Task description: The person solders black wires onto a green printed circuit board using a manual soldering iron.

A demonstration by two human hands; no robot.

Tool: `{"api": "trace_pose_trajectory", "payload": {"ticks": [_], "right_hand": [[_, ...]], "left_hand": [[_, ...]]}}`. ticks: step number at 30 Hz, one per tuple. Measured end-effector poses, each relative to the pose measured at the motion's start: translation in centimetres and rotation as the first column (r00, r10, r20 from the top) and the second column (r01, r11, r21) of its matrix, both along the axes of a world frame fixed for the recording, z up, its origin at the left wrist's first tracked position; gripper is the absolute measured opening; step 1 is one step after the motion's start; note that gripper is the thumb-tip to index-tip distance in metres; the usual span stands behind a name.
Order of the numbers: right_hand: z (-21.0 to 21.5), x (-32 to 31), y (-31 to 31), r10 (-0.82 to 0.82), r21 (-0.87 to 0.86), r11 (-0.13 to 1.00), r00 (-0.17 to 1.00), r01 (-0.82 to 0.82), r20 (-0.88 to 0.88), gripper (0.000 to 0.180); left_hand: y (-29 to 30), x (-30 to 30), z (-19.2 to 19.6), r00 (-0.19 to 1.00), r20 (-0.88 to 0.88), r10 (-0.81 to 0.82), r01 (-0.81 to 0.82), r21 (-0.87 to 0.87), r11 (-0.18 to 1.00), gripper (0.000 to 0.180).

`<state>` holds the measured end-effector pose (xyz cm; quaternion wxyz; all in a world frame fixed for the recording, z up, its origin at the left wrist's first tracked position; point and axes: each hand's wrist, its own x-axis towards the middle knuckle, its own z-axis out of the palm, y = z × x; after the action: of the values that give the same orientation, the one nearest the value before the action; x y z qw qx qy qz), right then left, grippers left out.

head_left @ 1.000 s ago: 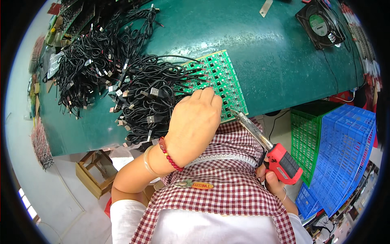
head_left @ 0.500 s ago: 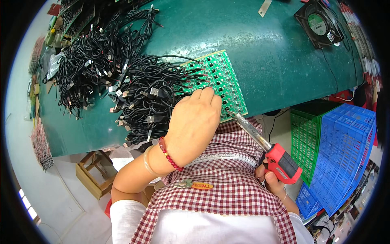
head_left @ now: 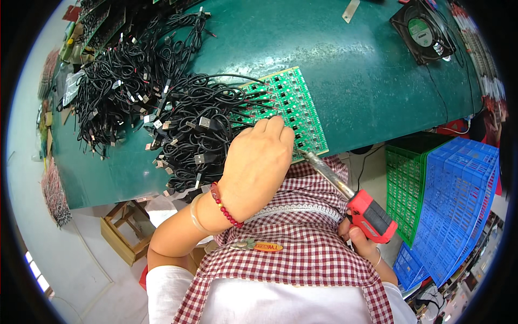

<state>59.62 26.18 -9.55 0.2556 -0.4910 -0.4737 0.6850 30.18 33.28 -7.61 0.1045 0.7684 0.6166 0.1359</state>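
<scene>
My left hand [head_left: 261,156] is bent down over a green circuit board panel [head_left: 305,110], its fingers closed together at the board. What the fingertips hold is hidden beneath the hand. Black USB cables [head_left: 197,121] lie in a heap beside it, several with thin red-tipped wire ends resting on the panel. In my right hand [head_left: 360,238] is a red and black soldering iron [head_left: 372,217], gripped by its handle. Its metal barrel slants up to the left, and the tip is at the panel's near edge, close to my left fingers.
A second pile of black cables [head_left: 116,86] lies farther left on the green table [head_left: 345,70]. At the far right stands a black fan [head_left: 421,31]. Green [head_left: 404,183] and blue plastic baskets [head_left: 458,194] are to the right, beside the table. A wooden stool [head_left: 127,229] stands below left.
The soldering iron and my right hand have shifted slightly left, the tip moving a little down and left at the board's edge. My left hand stays nearly still.
</scene>
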Motion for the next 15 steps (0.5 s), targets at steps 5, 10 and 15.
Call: {"api": "trace_pose_trajectory", "payload": {"ticks": [5, 10, 15], "right_hand": [[-0.4, 0.2, -0.3, 0.0, 0.07, 0.998, 0.996, 0.006, -0.087, 0.053], [-0.5, 0.2, -0.2, 0.033, 0.105, 0.994, 0.998, -0.028, -0.05, 0.053], [-0.9, 0.2, 0.0, 0.025, 0.133, 0.991, 0.997, -0.016, -0.068, 0.053]], "left_hand": [[0.0, 0.0, 0.0, 1.0, -0.003, -0.008, 0.007, -0.006, 1.0, 0.012], [0.0, 0.0, 0.1, 1.0, -0.019, -0.006, 0.006, -0.014, 1.0, 0.012], [0.0, 0.0, 0.1, 1.0, -0.019, -0.009, 0.009, -0.007, 1.0, 0.012]]}}
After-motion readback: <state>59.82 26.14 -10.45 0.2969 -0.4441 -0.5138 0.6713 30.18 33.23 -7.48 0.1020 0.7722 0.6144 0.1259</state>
